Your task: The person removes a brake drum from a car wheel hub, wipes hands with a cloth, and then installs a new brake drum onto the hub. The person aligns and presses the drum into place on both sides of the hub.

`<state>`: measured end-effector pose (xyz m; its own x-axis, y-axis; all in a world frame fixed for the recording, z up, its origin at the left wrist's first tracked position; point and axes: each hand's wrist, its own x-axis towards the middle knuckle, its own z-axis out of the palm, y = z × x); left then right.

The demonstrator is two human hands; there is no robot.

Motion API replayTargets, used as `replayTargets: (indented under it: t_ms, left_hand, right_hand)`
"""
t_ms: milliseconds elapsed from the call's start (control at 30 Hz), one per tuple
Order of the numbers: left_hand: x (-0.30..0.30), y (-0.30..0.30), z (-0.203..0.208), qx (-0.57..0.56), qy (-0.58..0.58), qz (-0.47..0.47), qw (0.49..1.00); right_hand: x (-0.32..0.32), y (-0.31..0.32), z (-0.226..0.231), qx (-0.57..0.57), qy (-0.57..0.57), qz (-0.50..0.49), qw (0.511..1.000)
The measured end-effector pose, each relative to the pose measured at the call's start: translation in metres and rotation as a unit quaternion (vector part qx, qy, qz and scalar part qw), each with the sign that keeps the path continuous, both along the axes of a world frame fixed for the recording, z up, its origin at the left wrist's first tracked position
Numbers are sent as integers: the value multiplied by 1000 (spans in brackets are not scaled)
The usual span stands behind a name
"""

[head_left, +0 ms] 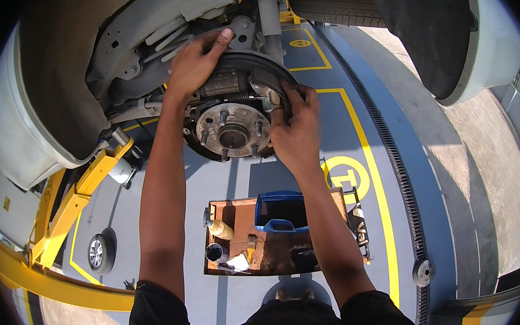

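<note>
In front of me, under a raised car, is a drum brake assembly with a round wheel hub point(233, 130) and several studs. A dark curved brake shoe point(267, 74) arches over the hub, with a coil spring point(238, 96) below it. My left hand point(193, 65) lies at the assembly's upper left, thumb stretched upward and apart from the fingers, which are partly hidden. At the right side, my right hand point(299, 132) wraps its fingers over the shoe's outer edge, the thumb pressing from the front. What lies behind those fingers is hidden.
Below stands a brown tool cart point(238, 213) with a blue bin point(280, 210), a bottle point(220, 229), a cup point(216, 252) and a brush point(251, 244). A yellow lift arm point(80, 200) rises at left. Further off, a wheel point(101, 252) is on the floor. Fender panels flank the assembly.
</note>
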<state>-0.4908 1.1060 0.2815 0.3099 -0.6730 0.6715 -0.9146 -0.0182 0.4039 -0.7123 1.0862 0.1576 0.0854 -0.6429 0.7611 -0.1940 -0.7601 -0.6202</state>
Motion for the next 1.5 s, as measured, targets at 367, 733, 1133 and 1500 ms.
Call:
replayTargets:
  t_ms: [367, 733, 1133, 1500]
  left_hand:
    - [6, 1, -4, -8, 1, -45, 999]
    - [6, -1, -4, 14, -30, -33, 999]
    - [22, -15, 7, 110, 42, -88, 989]
    - [19, -5, 12, 145, 31, -108, 983]
  right_hand:
    - [21, 15, 11, -128, 68, -48, 988]
    - [14, 1, 6, -103, 49, -60, 992]
    - [25, 7, 21, -28, 137, -174, 975]
    - [39, 6, 28, -62, 154, -198, 966]
